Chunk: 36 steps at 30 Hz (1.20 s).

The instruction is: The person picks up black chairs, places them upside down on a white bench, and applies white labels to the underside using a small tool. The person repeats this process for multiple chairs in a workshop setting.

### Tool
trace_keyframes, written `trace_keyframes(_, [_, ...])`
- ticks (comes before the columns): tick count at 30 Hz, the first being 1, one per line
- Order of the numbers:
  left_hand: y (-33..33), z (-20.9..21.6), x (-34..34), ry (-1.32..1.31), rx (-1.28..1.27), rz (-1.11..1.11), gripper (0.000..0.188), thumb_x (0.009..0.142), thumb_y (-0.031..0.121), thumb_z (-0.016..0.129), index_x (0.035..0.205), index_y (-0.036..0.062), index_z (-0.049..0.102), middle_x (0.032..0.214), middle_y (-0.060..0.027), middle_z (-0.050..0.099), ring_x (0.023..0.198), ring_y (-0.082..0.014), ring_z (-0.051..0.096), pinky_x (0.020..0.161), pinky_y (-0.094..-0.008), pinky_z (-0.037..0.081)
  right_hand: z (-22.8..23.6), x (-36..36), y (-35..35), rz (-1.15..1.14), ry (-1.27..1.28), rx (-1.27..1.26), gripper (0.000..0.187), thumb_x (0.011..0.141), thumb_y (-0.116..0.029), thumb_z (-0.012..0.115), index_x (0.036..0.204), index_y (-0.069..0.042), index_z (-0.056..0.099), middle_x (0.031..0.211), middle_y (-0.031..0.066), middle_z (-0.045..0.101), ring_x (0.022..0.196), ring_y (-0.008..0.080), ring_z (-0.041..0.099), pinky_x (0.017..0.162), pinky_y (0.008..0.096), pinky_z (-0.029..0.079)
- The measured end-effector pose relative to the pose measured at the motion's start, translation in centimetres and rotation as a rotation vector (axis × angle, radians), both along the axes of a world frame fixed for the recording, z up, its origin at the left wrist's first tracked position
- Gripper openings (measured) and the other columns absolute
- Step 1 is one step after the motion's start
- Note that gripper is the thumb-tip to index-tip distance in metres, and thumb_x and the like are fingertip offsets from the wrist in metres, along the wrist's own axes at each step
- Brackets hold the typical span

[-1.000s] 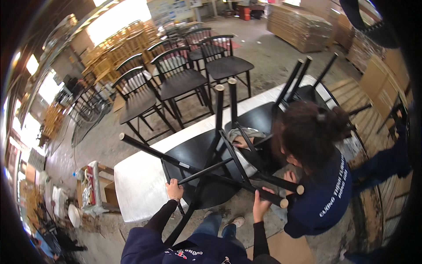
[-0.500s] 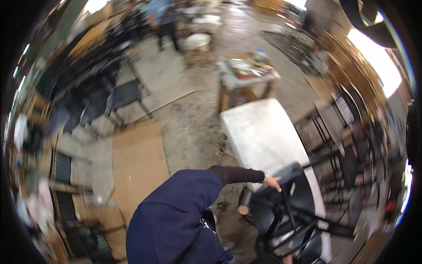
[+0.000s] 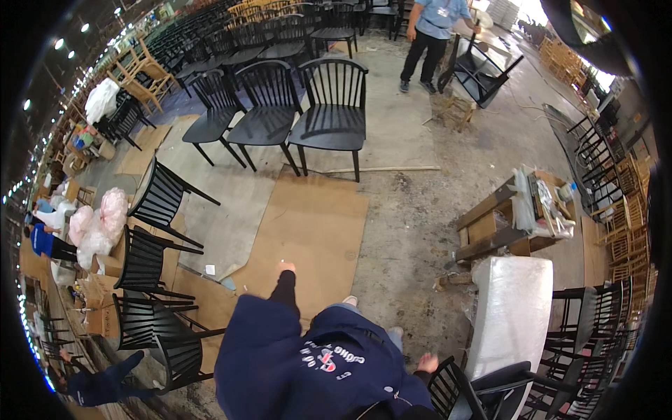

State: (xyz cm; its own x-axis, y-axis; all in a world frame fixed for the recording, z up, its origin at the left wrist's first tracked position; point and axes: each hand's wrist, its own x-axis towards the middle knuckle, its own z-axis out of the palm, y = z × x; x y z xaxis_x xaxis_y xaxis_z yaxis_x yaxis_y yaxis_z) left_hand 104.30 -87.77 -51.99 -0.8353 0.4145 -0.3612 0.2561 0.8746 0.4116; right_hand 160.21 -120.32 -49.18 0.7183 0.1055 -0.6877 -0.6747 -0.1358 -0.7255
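My left hand (image 3: pixel 285 267) reaches forward over the brown cardboard (image 3: pixel 311 231) on the floor, apart from any chair. It is small in the view and its fingers do not show clearly. My right hand (image 3: pixel 427 362) is low on the right, just beside the spindle back of a black chair (image 3: pixel 449 392). Its fingers look loosely parted, with nothing seen in them. That chair and another dark chair part (image 3: pixel 500 381) lean at the near end of a bench wrapped in white foam (image 3: pixel 511 308). Their lower parts are cut off by the frame edge.
Black spindle-back chairs (image 3: pixel 329 126) stand in rows ahead; several more (image 3: pixel 150 259) lie tipped at the left. A cardboard-sided stand (image 3: pixel 497 213) holds loose items. Far right, a person in a blue shirt (image 3: pixel 437 21) holds a black chair (image 3: pixel 483 73). Another person (image 3: pixel 105 378) is at lower left.
My body and view have turned left. My left hand has come off the black chair on the wrapped bench and now stretches over the cardboard. The distant person now has a chair in hand.
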Motion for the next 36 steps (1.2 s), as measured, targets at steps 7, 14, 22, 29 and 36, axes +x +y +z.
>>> trace_keyframes(7, [4.5, 0.0, -1.2, -0.682, 0.527, 0.022, 0.017, 0.081, 0.021, 0.061, 0.085, 0.0048, 0.055, 0.070, -0.0043, 0.059, 0.055, -0.0139, 0.056, 0.046, -0.0264, 0.044, 2.6, -3.5, 29.6, 1.242, -0.261, -0.074, 0.008, 0.081, -0.001, 0.045, 0.080, -0.004, 0.052, 0.064, 0.0067, 0.056, 0.050, 0.0140, 0.053, 0.042, 0.0267, 0.041])
trace_keyframes(14, [0.0, -7.3, 1.9, -0.909, -0.094, -0.016, 0.027, 0.081, 0.026, 0.056, 0.097, 0.0034, 0.056, 0.076, -0.0090, 0.062, 0.062, -0.0198, 0.058, 0.054, -0.0313, 0.045, -0.1, -8.7, 47.9, 1.503, -0.193, -0.280, 0.009, 0.077, -0.003, 0.046, 0.076, -0.002, 0.055, 0.064, 0.0086, 0.057, 0.048, 0.0159, 0.053, 0.042, 0.0287, 0.041])
trace_keyframes(22, [13.8, -3.9, -4.1, -0.820, -0.161, 0.248, 0.033, 0.088, 0.034, 0.043, 0.102, 0.0060, 0.056, 0.086, -0.0129, 0.062, 0.071, -0.0204, 0.057, 0.059, -0.0334, 0.043, -1.6, -17.1, 70.8, 1.481, -0.097, -0.205, 0.022, 0.082, -0.018, 0.050, 0.094, 0.000, 0.054, 0.074, 0.0118, 0.061, 0.058, 0.0184, 0.059, 0.046, 0.0309, 0.045])
trace_keyframes(29, [47.2, 2.7, -12.1, -0.785, 0.441, 0.164, 0.019, 0.081, 0.027, 0.064, 0.080, 0.0108, 0.055, 0.067, -0.0016, 0.057, 0.056, -0.0149, 0.055, 0.048, -0.0307, 0.045, 5.1, -23.0, 86.3, 1.541, -0.273, 0.103, 0.014, 0.088, -0.019, 0.050, 0.094, -0.007, 0.055, 0.077, 0.0053, 0.062, 0.066, 0.0126, 0.060, 0.053, 0.0248, 0.045])
trace_keyframes(36, [84.8, 13.4, -18.6, -0.269, 0.602, -0.638, 0.020, 0.078, 0.021, 0.062, 0.090, 0.0045, 0.061, 0.075, -0.0066, 0.065, 0.069, -0.0173, 0.062, 0.065, -0.0309, 0.049, 4.1, -18.0, 79.2, 0.872, -0.126, -0.035, 0.012, 0.088, -0.016, 0.051, 0.092, -0.005, 0.052, 0.077, 0.0030, 0.057, 0.068, 0.0126, 0.056, 0.057, 0.0255, 0.045])
